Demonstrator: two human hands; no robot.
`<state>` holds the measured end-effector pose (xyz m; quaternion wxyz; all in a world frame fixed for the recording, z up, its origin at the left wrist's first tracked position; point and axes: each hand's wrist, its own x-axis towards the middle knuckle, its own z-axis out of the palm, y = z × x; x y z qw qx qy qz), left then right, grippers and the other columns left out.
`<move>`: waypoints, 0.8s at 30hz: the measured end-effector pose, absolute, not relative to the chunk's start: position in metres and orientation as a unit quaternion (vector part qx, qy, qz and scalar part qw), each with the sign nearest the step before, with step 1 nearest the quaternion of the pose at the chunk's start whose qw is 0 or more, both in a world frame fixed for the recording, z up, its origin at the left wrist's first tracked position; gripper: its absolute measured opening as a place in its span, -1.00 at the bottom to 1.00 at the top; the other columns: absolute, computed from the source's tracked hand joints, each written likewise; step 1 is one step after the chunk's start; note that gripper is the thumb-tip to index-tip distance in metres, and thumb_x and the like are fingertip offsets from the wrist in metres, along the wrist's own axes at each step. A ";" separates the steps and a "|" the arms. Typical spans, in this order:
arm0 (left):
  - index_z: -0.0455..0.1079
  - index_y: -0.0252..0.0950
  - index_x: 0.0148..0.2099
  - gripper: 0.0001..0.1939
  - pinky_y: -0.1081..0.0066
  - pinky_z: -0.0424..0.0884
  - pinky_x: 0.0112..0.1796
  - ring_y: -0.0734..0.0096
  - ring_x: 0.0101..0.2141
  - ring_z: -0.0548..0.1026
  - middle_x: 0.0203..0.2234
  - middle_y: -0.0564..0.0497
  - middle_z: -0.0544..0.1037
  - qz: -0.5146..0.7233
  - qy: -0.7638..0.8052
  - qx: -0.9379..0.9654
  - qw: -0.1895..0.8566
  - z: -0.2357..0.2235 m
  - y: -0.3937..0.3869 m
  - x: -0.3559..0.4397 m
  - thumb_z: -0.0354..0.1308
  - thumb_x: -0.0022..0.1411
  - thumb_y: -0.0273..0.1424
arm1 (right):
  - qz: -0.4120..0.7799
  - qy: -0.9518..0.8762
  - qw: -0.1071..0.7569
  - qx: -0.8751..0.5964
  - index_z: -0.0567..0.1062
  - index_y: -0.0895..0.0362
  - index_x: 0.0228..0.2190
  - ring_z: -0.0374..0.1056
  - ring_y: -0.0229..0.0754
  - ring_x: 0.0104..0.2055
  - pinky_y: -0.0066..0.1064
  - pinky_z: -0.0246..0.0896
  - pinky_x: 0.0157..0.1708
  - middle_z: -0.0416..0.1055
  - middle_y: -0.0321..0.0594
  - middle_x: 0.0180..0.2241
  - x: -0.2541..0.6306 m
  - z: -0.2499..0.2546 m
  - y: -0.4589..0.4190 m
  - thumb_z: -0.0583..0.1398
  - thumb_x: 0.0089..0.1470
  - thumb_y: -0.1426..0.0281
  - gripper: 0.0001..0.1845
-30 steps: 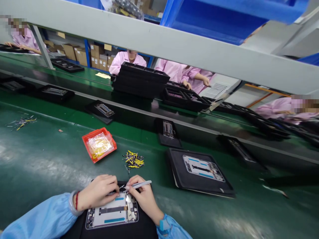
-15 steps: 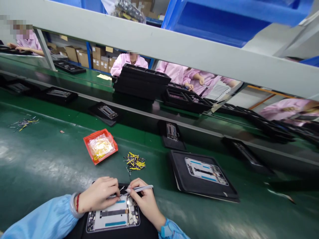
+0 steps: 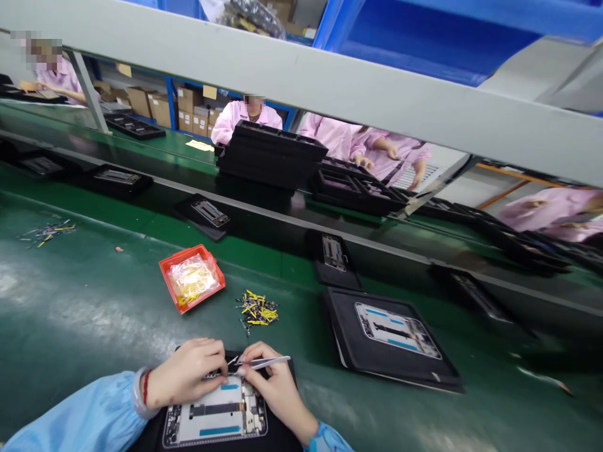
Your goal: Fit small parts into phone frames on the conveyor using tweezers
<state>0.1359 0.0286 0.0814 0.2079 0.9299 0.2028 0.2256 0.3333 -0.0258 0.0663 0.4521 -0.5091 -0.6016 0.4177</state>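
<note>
Nearer than the red bin [image 3: 202, 300]: one open phone [image 3: 217, 411], under both hands.
Right hand [image 3: 280, 389]: pinches one pair of tweezers [image 3: 271, 361].
Left hand [image 3: 191, 370]: fingertips at the phone's far edge; I cannot tell if they pinch anything.
More phones: six; one on the black pad [image 3: 346, 342] right of the bin, five on the dark belt [image 3: 277, 238] behind it.
Strip piles: two; the near pile [image 3: 258, 309] just right of the bin, the far pile [image 3: 48, 233] well left.
Clear bag [image 3: 192, 276]: one, inside the bin.
Pink coats [image 3: 249, 118]: at least five, behind the bin.
Changed since half a second ago: belt phones slid right; hands almost the same.
Hard to see: tweezer tips, too small; leftmost belt phone, blurry; blue tub [image 3: 424, 47], cut off.
</note>
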 end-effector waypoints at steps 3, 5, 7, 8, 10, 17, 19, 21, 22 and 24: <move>0.29 -0.25 -0.35 -0.74 0.50 0.24 -0.47 0.48 -0.51 0.38 -0.51 0.09 0.41 0.241 0.196 0.931 0.193 0.082 0.027 0.136 -0.12 0.39 -0.40 | 0.426 -0.632 0.403 -0.508 0.47 0.11 -0.44 0.42 -0.13 -0.33 -0.37 0.30 -0.31 0.50 -0.19 -0.40 0.337 0.075 -0.026 0.27 0.05 0.22 -0.78; 0.29 -0.25 -0.34 -0.69 0.51 0.24 -0.49 0.49 -0.52 0.37 -0.52 0.09 0.41 0.251 0.195 0.931 0.181 0.082 0.025 0.135 -0.19 0.42 -0.41 | 0.429 -0.660 0.358 -0.502 0.50 0.11 -0.38 0.44 -0.12 -0.30 -0.36 0.30 -0.28 0.52 -0.18 -0.37 0.341 0.081 -0.024 0.25 0.08 0.21 -0.79; 0.29 -0.25 -0.33 -0.67 0.53 0.25 -0.50 0.50 -0.53 0.38 -0.51 0.09 0.42 0.258 0.198 0.930 0.169 0.082 0.023 0.132 -0.22 0.44 -0.41 | 0.429 -0.684 0.328 -0.490 0.54 0.10 -0.33 0.46 -0.11 -0.27 -0.37 0.31 -0.24 0.55 -0.18 -0.35 0.344 0.085 -0.023 0.22 0.12 0.20 -0.78; 0.29 -0.25 -0.33 -0.66 0.53 0.25 -0.50 0.51 -0.53 0.38 -0.51 0.09 0.43 0.262 0.200 0.930 0.161 0.082 0.021 0.130 -0.23 0.44 -0.42 | 0.428 -0.693 0.324 -0.481 0.55 0.09 -0.32 0.47 -0.11 -0.27 -0.38 0.32 -0.24 0.56 -0.18 -0.35 0.345 0.086 -0.022 0.20 0.14 0.19 -0.76; 0.31 -0.26 -0.30 -0.66 0.54 0.27 -0.51 0.53 -0.54 0.39 -0.48 0.08 0.45 0.262 0.197 0.934 0.144 0.083 0.020 0.125 -0.24 0.44 -0.44 | 0.430 -0.701 0.336 -0.459 0.58 0.09 -0.31 0.49 -0.13 -0.29 -0.41 0.35 -0.27 0.58 -0.18 -0.35 0.346 0.085 -0.020 0.19 0.14 0.17 -0.73; 0.33 -0.30 -0.21 -0.66 0.49 0.19 -0.63 0.52 -0.60 0.34 -0.46 0.06 0.49 0.272 0.155 0.947 0.071 0.085 0.017 0.118 -0.27 0.44 -0.52 | 0.447 -0.677 0.379 -0.446 0.63 0.04 -0.35 0.54 -0.14 -0.36 -0.45 0.42 -0.33 0.61 -0.21 -0.38 0.347 0.079 -0.023 0.24 0.11 0.29 -0.85; 0.33 -0.30 -0.24 -0.66 0.48 0.15 -0.66 0.51 -0.61 0.32 -0.46 0.06 0.48 0.279 0.152 0.946 0.058 0.084 0.017 0.119 -0.27 0.43 -0.52 | 0.456 -0.671 0.384 -0.441 0.63 0.03 -0.35 0.54 -0.13 -0.37 -0.45 0.44 -0.34 0.61 -0.22 -0.38 0.346 0.079 -0.023 0.25 0.11 0.33 -0.87; 0.33 -0.31 -0.23 -0.67 0.48 0.15 -0.66 0.51 -0.61 0.31 -0.46 0.05 0.48 0.273 0.151 0.949 0.053 0.084 0.016 0.119 -0.25 0.42 -0.54 | 0.460 -0.668 0.385 -0.441 0.63 0.03 -0.35 0.54 -0.13 -0.39 -0.46 0.44 -0.34 0.61 -0.22 -0.40 0.345 0.080 -0.023 0.25 0.10 0.34 -0.88; 0.34 -0.31 -0.21 -0.70 0.48 0.17 -0.65 0.50 -0.60 0.31 -0.44 0.04 0.48 0.262 0.151 0.952 0.050 0.084 0.015 0.119 -0.22 0.40 -0.56 | 0.459 -0.667 0.385 -0.443 0.63 0.03 -0.36 0.54 -0.14 -0.39 -0.47 0.44 -0.35 0.61 -0.23 -0.41 0.345 0.080 -0.023 0.26 0.10 0.35 -0.88; 0.35 -0.33 -0.14 -0.75 0.48 0.20 -0.64 0.50 -0.58 0.32 -0.41 0.02 0.49 0.232 0.144 0.961 0.041 0.085 0.013 0.118 -0.16 0.36 -0.58 | 0.453 -0.667 0.385 -0.449 0.63 0.04 -0.37 0.54 -0.15 -0.40 -0.48 0.44 -0.35 0.61 -0.23 -0.42 0.345 0.081 -0.023 0.26 0.09 0.36 -0.89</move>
